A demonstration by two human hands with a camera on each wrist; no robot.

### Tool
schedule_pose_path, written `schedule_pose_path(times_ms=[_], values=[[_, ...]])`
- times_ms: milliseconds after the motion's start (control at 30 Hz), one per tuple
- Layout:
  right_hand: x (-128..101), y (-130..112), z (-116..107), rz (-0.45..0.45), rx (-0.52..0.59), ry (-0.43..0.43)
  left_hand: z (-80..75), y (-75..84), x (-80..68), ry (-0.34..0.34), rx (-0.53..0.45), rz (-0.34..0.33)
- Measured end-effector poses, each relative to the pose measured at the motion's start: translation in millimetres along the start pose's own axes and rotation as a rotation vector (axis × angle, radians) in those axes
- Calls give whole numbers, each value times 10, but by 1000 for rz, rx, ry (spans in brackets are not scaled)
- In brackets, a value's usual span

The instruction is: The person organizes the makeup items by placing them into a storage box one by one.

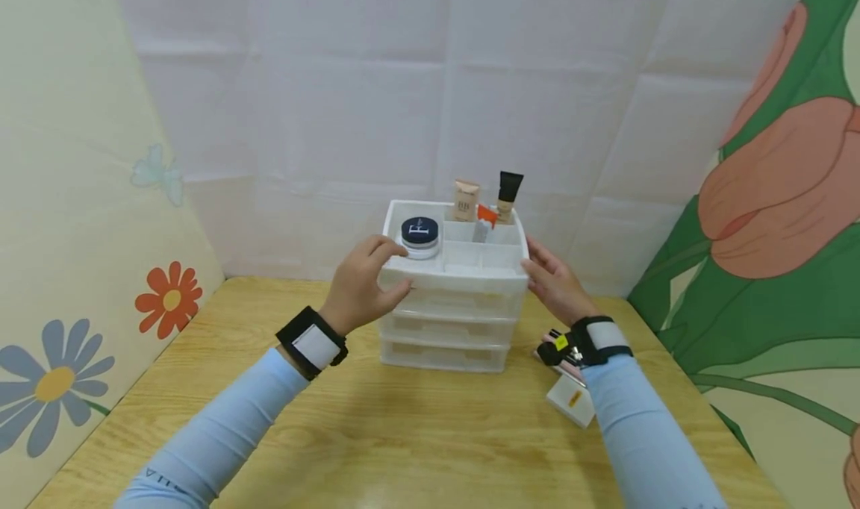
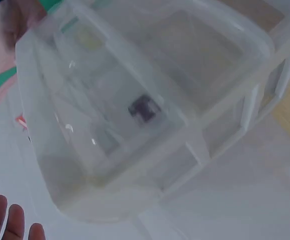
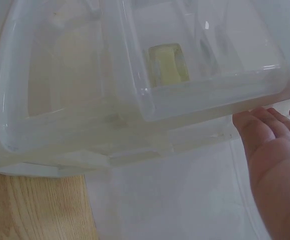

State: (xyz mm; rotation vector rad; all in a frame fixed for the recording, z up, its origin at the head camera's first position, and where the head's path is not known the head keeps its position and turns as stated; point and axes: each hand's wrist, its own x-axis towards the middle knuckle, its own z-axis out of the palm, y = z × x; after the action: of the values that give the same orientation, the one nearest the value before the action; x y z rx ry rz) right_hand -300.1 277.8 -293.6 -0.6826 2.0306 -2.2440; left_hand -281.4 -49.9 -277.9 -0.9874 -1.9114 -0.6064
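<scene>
A small white box [image 1: 569,400], perhaps a carton, lies on the wooden table [image 1: 376,434].

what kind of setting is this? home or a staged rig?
Likely a staged tabletop booth: a white cloth backdrop, flower-print panels on both sides, and a wooden table bearing a cosmetics organizer held by both hands.

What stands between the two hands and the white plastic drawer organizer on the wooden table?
Nothing visible does. The left hand already grips the top tray's left side of the white plastic drawer organizer, beside the round black-lidded jar, and the right hand rests against its right side.
</scene>
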Motion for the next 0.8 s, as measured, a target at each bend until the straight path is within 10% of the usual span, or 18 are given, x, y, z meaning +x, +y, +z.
schedule_pose_path(times_ms=[167,500,800], values=[[-5,-9,5,11,-8,6,-66,-159,76,-6,-97,-148],[-14,12,0,2,15,0,-45,-477,124,-285,-555,-755],[-5,21,-7,-4,11,-3,106,-641,89,-341,-900,-876]])
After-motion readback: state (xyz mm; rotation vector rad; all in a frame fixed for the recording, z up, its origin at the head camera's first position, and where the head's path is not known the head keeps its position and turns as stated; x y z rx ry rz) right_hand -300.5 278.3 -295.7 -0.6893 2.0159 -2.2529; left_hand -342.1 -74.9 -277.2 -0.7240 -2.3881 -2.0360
